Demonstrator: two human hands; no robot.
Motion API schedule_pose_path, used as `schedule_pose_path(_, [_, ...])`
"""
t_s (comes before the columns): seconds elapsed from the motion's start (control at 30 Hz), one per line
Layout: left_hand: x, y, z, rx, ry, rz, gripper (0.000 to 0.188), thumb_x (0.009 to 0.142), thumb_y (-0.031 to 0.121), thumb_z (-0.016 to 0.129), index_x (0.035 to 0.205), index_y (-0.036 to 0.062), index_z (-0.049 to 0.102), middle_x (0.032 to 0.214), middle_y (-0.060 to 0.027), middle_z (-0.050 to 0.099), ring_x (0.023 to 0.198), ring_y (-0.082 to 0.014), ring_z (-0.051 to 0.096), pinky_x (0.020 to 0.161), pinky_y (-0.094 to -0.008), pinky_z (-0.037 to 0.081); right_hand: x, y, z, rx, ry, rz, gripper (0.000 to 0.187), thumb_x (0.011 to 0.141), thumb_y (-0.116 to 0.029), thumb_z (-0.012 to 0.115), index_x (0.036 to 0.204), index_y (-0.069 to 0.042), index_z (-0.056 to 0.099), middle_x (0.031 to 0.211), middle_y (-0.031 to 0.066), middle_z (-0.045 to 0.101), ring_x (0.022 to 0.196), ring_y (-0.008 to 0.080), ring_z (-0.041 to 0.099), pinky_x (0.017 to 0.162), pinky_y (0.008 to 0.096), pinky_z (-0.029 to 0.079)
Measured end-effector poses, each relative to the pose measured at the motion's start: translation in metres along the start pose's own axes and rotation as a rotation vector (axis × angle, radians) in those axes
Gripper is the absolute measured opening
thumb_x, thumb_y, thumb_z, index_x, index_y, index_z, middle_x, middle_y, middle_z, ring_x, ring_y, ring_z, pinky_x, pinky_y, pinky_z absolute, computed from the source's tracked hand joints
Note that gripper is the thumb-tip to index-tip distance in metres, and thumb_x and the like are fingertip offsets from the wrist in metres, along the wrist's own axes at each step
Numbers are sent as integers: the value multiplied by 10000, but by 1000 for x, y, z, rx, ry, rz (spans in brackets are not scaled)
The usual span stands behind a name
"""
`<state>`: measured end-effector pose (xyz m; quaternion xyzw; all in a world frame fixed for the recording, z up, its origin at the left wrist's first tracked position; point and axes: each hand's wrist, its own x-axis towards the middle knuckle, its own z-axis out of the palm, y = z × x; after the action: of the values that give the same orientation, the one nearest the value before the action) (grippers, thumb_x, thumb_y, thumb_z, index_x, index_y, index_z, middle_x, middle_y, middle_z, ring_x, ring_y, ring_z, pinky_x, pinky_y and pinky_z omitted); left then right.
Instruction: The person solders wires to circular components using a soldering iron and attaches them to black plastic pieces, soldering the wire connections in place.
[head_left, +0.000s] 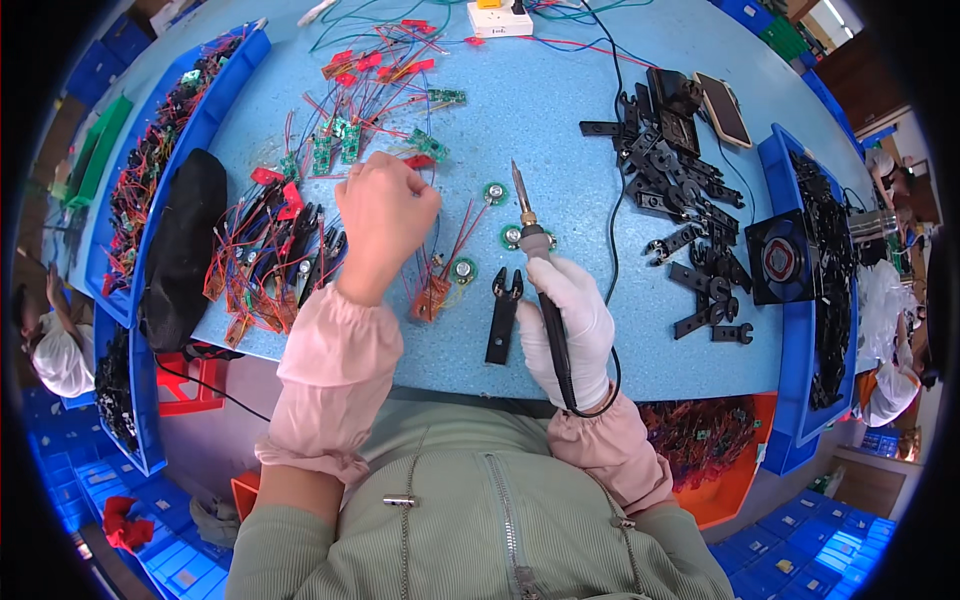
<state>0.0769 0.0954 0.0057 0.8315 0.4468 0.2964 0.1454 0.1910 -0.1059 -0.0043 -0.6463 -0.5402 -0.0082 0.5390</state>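
My right hand, in a white glove, is wrapped round a soldering iron whose bare tip points up and away. My bare left hand is closed above the table, fingers curled inward; what they pinch, if anything, is hidden. Just beyond it lie green circuit boards with thin wires and red pieces. Between my hands are small round green boards with silver centres and a copper-coloured wired piece. A black forked plastic part lies left of the gloved hand, apart from it.
Black plastic parts pile up at the right, near a phone and a small fan. Blue bins flank the table. A black cloth-like item lies left. The iron's cord runs far back toward a white power strip.
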Motion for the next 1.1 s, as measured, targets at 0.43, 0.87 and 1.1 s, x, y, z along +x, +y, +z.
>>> schedule_pose_path(0.43, [-34, 52, -43, -495, -171, 365, 115, 798, -12, 668, 872, 75, 651, 903, -18, 691, 852, -213, 602, 957, -384, 400, 63, -7, -5, 375, -58, 162, 291, 808, 42, 680, 1088, -33, 698, 1057, 86, 661, 934, 204, 606, 856, 292, 470])
schedule_pose_path(0.87, [-43, 63, -34, -489, -74, 283, 87, 810, 32, 693, 876, 87, 694, 897, 22, 722, 846, -185, 609, 989, -370, 376, 57, -2, 4, 344, 3, 140, 177, 807, 63, 670, 957, -30, 676, 993, 64, 629, 858, 182, 565, 803, 280, 447])
schedule_pose_path(1.1, [-47, 60, -27, -520, -112, 214, 74, 833, 23, 682, 890, 69, 695, 889, 6, 718, 809, -160, 605, 920, -339, 424, 49, -1, 14, 308, 43, 108, 208, 781, 77, 675, 953, -40, 681, 1001, 85, 626, 855, 200, 574, 792, 288, 454])
